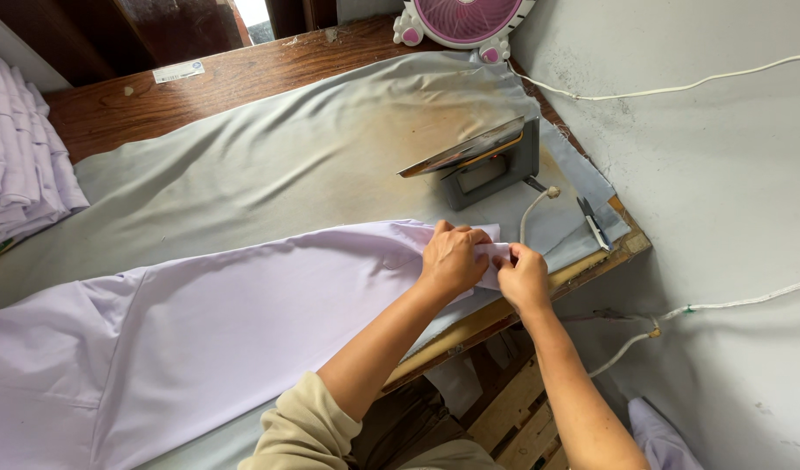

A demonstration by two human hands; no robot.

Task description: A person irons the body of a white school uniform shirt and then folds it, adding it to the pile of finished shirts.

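We had both hands at the narrow end of the pale lilac cotton garment [243, 322]. Our left hand [453, 258] lay curled over the cloth, fingers bent and closed on a fold of it, while our right hand [523, 277] pinched the very tip of the same end between thumb and fingers — the two hands were almost touching. The garment stretched away from our grip to the left, spread flat along the near side of the grey, scorch-stained padded cloth [287, 165] that covered the wooden table [139, 104], its wider part running off the left edge of the view.

Just beyond our hands stood a grey electric iron [483, 161], tipped up on its heel with the shiny soleplate facing left, and its white cord [532, 209] curled down toward our right hand. Near the table's right corner lay a small pair of thread snips [593, 223]. Farther off, at the head of the table, we saw the base of a pink and white desk fan [465, 22] — only partly in view. At the far left sat a stack of folded lilac-striped fabric [21, 165]. To the right, white cables [678, 87] ran across the grey wall.
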